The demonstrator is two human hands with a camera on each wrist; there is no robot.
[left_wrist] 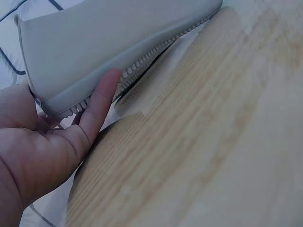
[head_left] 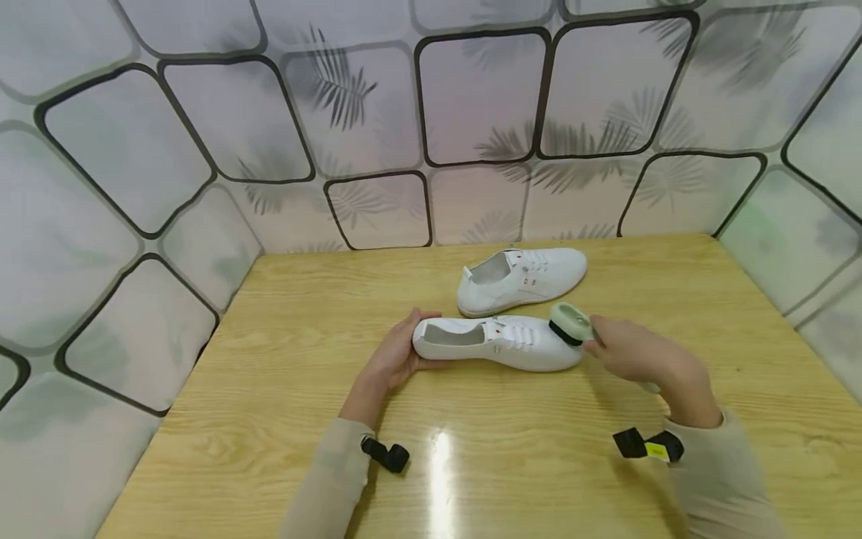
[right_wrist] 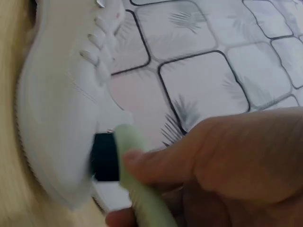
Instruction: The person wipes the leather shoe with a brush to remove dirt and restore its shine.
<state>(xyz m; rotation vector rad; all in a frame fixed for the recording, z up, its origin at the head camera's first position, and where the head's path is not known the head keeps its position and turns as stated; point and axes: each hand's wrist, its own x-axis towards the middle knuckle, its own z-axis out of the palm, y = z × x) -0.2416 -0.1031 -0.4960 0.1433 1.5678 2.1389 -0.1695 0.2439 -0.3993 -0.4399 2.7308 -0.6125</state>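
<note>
A white lace-up shoe (head_left: 539, 356) lies lengthwise in the middle of the table, toe to the right. My left hand (head_left: 396, 355) grips its heel, and in the left wrist view one finger (left_wrist: 100, 105) runs along the sole's edge. My right hand (head_left: 629, 349) holds a pale green brush (head_left: 572, 320) by its handle. The brush's dark bristles (right_wrist: 105, 157) touch the side of the shoe's toe in the right wrist view. Just behind lies the matching white shoe (head_left: 555, 273), also toe to the right.
The wooden table (head_left: 283, 449) carries both shoes. A patterned panel (head_left: 481, 97) with leaf prints and dark outlines rises behind the table, with similar panels at the left and right. Each wrist wears a small black camera strap.
</note>
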